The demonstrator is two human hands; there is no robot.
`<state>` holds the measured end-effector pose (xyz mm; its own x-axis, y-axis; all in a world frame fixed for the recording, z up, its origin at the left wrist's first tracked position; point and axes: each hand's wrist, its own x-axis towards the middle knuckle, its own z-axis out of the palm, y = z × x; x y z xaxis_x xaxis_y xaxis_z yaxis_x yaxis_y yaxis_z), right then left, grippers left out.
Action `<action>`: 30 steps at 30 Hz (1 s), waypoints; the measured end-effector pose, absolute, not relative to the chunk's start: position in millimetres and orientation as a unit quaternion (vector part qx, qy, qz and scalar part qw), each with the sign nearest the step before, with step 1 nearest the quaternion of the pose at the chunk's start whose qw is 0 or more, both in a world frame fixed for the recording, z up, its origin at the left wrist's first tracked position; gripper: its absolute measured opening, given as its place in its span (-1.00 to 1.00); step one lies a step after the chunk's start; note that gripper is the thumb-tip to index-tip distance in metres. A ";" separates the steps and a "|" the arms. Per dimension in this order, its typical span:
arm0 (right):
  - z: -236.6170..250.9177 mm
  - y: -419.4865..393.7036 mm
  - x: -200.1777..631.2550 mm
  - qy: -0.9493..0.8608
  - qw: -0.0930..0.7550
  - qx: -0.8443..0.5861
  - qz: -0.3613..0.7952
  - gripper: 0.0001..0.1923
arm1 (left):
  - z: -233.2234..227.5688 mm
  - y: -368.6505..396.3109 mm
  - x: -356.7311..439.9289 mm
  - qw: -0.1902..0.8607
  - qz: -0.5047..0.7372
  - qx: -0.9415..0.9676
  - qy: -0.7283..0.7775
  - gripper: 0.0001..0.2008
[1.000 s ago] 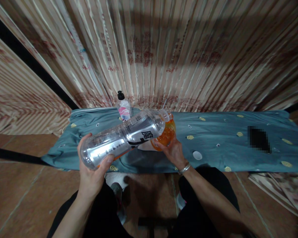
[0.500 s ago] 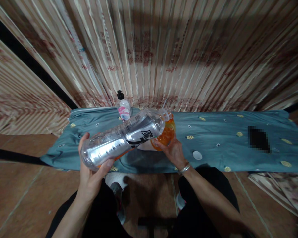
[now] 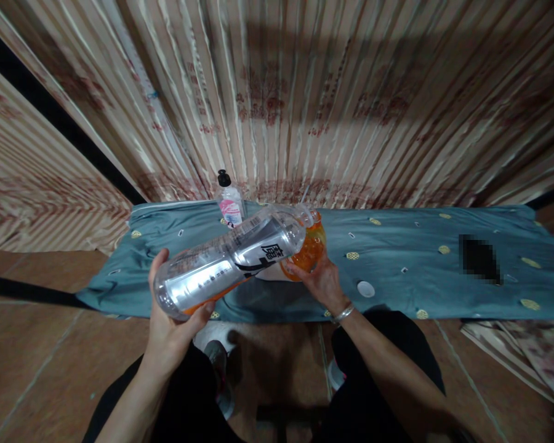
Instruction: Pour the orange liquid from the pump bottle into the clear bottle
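Observation:
My left hand (image 3: 173, 326) is closed around the base of a large clear plastic bottle (image 3: 231, 261) with a silver label and dark characters. The bottle lies tilted across the view, its neck to the right over an orange see-through container (image 3: 311, 249). The mouth is at or just above that container's top; contact cannot be made out. My right hand (image 3: 323, 277) is wrapped around the container's lower right side. A thin pale stick (image 3: 305, 193) shows behind the bottle neck. Something white (image 3: 277, 272) lies under the bottle, mostly hidden.
A pump-top clear bottle (image 3: 231, 200) with a pink label and black cap stands behind on the blue-green cloth (image 3: 410, 246). A white round lid (image 3: 365, 289) lies right of my right hand. Farther right is a blurred-out dark object (image 3: 480, 259). A striped curtain (image 3: 277, 92) hangs behind.
The large bottle's base has shifted slightly to the right with my left hand, and its label looks slightly turned. My right hand and the orange container stay nearly still.

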<state>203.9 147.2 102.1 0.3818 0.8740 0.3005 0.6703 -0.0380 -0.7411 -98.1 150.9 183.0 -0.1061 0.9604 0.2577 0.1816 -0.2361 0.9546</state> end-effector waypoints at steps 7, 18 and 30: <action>104.4 145.9 207.6 -0.549 0.430 -0.705 0.130 0.01 | 182.4 150.2 -97.8 0.358 0.540 0.563 0.512 0.18; 107.6 147.2 207.8 -0.523 0.440 -0.716 0.141 0.09 | 187.3 150.0 -90.8 0.345 0.535 0.569 0.521 0.13; 103.3 149.3 211.4 -0.547 0.445 -0.690 0.165 -0.03 | 187.6 148.3 -91.5 0.393 0.522 0.545 0.525 0.15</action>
<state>211.4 149.3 103.3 0.3478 0.9013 0.2584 0.6079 -0.0070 -0.7939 -91.5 148.3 187.6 -0.0969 0.9830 0.1560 0.1618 -0.1391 0.9770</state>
